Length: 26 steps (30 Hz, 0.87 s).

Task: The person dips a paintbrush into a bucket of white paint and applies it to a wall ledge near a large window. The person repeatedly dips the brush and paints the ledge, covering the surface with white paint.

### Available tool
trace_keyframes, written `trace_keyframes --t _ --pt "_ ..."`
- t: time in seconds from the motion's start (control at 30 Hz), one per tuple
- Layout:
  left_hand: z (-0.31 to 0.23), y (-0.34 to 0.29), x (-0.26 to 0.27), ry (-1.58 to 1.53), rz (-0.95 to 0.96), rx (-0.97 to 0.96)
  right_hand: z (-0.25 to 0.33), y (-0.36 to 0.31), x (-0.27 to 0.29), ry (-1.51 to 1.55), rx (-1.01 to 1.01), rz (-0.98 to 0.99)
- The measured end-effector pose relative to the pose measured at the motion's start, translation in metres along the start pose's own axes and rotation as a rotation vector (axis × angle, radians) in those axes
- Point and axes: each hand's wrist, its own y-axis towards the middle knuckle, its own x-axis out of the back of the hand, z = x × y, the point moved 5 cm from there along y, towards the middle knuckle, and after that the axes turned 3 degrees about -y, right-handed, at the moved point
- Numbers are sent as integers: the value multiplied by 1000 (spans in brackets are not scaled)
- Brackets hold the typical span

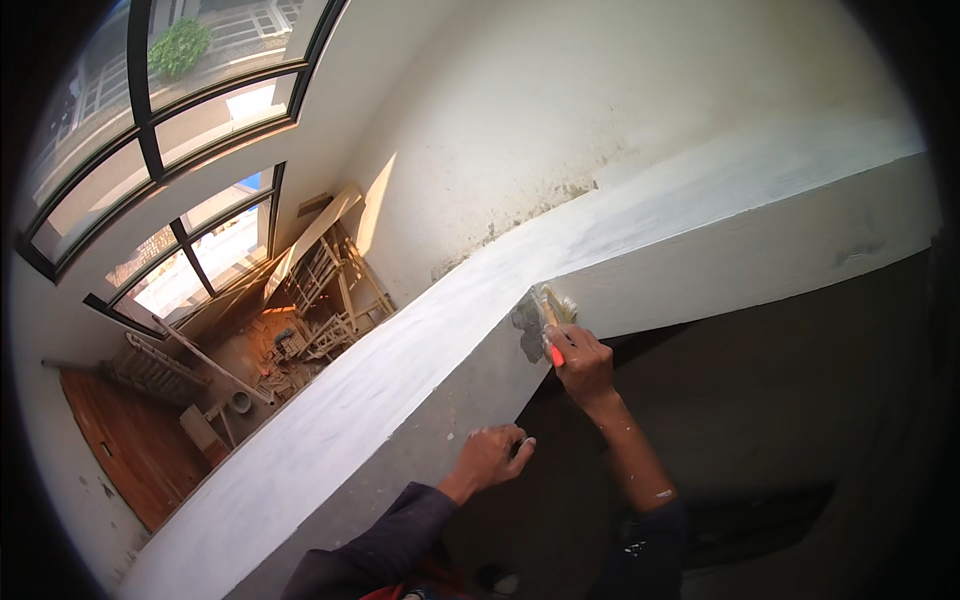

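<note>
A paintbrush (549, 312) with pale bristles and a red handle end is gripped in my right hand (582, 362). Its bristle end is at the inner corner of the ledge's grey side face, beside a dark grey patch (527, 328); I cannot tell whether it touches. My left hand (494, 457) is lower, by the bottom edge of that face, with fingers loosely curled and the thumb apart; nothing shows in it. The ledge's top (330, 400) is white and streaky, and its side face (440, 412) is duller grey.
A stained pale wall (500, 130) rises behind the ledge. Far below at the left are wooden planks and ladder-like frames (318, 275), scattered boards, a bucket (240, 402) and a reddish-brown wooden panel (125, 440). Dark-framed windows (150, 130) fill the upper left. Below the ledge it is dark.
</note>
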Motion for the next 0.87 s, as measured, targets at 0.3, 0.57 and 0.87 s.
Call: trace_keyframes --t 0.3,0.57,0.87 --pt "-2 -1 1 -19 29 43 -90 74 164 -167 -213 -163" --pt "-5 1 2 -15 13 18 -68 116 260 -717 111 -246" --pt "7 0 -5 84 81 54 -42 75 122 -723 235 -159"
